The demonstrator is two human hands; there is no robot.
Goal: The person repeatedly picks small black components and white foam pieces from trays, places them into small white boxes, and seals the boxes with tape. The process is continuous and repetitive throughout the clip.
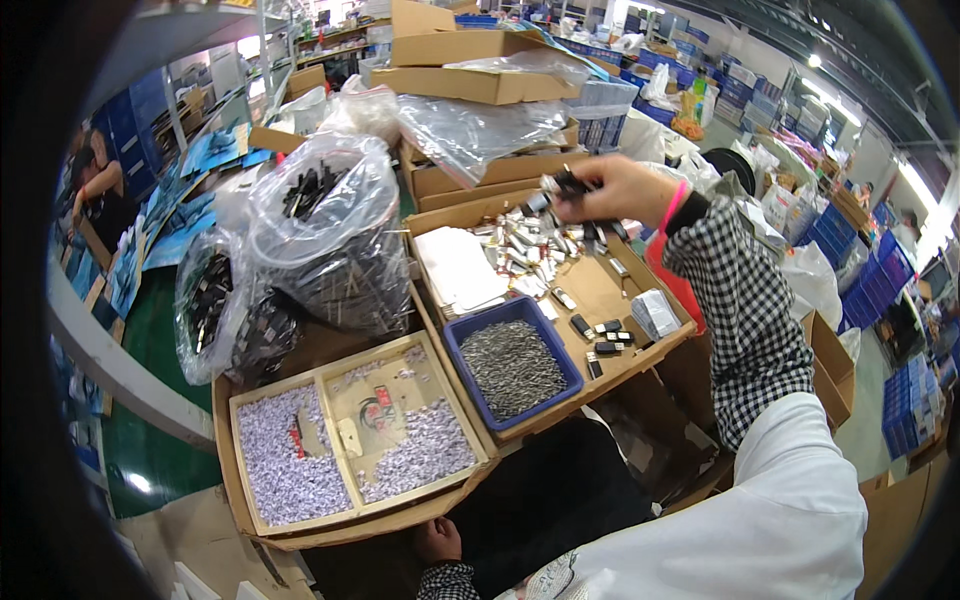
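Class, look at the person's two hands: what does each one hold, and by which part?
The right hand pinches a cluster of small black and silver parts in its fingertips. The left hand holds nothing visible.

Right arm extended forward and up from lower right, elbow bent, forearm in a black-and-white checked sleeve under a white outer sleeve; pink band at the wrist. Right hand (612, 190) raised, palm turned down, fingers (575, 205) curled closed in a pinching grip. Left hand (438, 540) low at the bottom edge, near the body, fingers loosely curled, grip state unclear; checked cuff visible at its wrist.
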